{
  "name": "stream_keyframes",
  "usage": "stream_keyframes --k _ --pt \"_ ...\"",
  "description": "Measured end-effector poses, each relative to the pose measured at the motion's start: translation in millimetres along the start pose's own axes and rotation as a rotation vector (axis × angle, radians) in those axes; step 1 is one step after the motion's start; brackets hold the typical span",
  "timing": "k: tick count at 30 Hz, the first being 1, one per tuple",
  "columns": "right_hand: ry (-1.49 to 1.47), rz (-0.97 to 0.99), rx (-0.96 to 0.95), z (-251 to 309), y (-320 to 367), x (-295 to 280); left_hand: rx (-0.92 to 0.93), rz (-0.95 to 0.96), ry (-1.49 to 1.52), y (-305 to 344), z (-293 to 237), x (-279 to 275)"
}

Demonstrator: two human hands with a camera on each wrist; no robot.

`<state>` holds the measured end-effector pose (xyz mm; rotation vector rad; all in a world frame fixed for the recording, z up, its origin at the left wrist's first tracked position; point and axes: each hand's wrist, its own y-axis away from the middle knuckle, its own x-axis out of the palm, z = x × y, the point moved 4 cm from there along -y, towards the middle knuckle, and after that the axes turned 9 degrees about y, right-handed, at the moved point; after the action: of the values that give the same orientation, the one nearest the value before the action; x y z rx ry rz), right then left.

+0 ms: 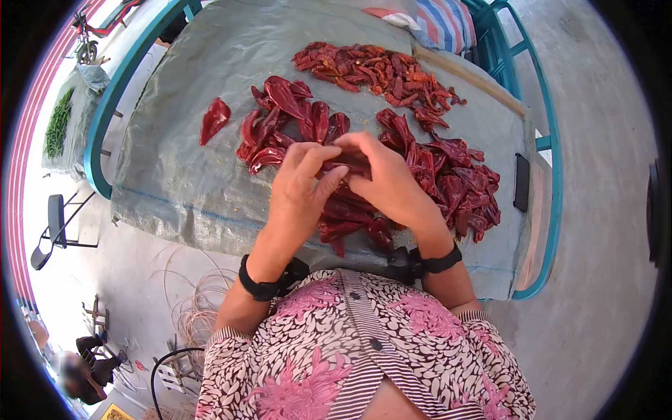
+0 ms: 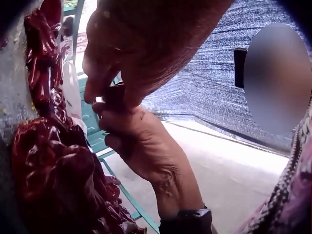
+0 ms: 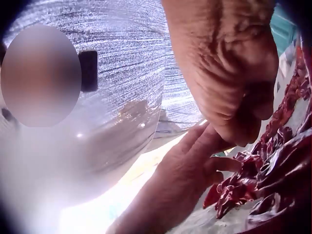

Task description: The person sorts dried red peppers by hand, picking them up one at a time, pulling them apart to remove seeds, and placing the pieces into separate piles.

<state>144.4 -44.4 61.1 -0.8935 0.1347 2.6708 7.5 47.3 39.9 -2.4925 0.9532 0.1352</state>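
Note:
Over the middle of the covered surface, my left hand (image 1: 299, 182) and right hand (image 1: 390, 183) meet fingertip to fingertip. Between them they pinch a dark red dried chili pepper (image 1: 357, 166), mostly hidden by the fingers. The left wrist view shows a dark bit of the pepper (image 2: 115, 95) between both hands' fingers. Under and around the hands lie large glossy red peppers: a heap (image 1: 297, 112) beyond the left hand, another heap (image 1: 458, 178) to the right, and several peppers (image 1: 350, 217) just below the hands.
A strip of smaller, shrivelled peppers (image 1: 381, 70) lies at the back. One pepper (image 1: 215, 120) sits apart at left. A dark phone-like slab (image 1: 521, 182) rests near the right edge. Teal metal rails (image 1: 553, 175) frame the grey woven sheet (image 1: 175, 175). A striped sack (image 1: 444, 26) stands behind.

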Motion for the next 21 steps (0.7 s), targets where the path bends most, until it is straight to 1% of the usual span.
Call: stream_keyframes --k 2,3,4,5,6,8,10,11,14,15,18,20,21 --pt "0.183 -0.064 0.005 -10.0 4.7 -18.4 0.069 -0.095 -0.083 1.6 0.7 -11.7" --pt "0.275 -0.093 0.007 -17.1 7.2 -30.8 -0.017 -0.137 -0.083 0.5 0.7 -18.1" --pt "0.369 -0.158 0.054 -30.9 4.9 -42.5 -0.024 -0.169 -0.075 0.4 3.7 -21.2" --pt "0.611 -0.270 0.032 -44.2 5.1 -52.5 -0.029 -0.201 -0.068 -2.1 8.1 -24.1" --pt "0.761 -0.296 0.090 -63.3 3.3 -57.0 -0.026 -0.239 -0.066 -4.7 13.8 -30.5" --pt "0.901 -0.232 0.245 -85.1 -0.8 -61.1 0.029 -0.229 -0.273 -8.5 19.4 -35.2" --pt "0.863 -0.170 0.366 -98.8 -8.0 -59.0 0.103 -0.236 -0.534 -13.2 11.2 -35.8" --pt "0.846 -0.138 0.430 -105.5 -10.2 -57.4 0.017 -0.221 -0.440 -12.6 24.7 -41.7" --pt "0.804 -0.174 0.402 -117.5 -14.2 -56.5 -0.058 -0.257 -0.648 -18.0 51.8 -69.9" --pt "0.815 -0.173 0.398 -119.5 -13.9 -55.3 -0.133 -0.271 -0.662 -18.9 68.9 -79.9" --pt "0.811 -0.151 0.395 -118.9 -16.8 -54.7 -0.164 -0.247 -0.946 -22.9 98.7 -98.5" --pt "0.752 -0.107 0.417 -114.6 -19.2 -55.2 -0.204 -0.163 -0.948 -21.2 114.0 -107.5" --pt "0.746 -0.125 0.390 -114.0 -19.3 -55.5 -0.242 -0.126 -0.936 -21.1 116.9 -109.9"
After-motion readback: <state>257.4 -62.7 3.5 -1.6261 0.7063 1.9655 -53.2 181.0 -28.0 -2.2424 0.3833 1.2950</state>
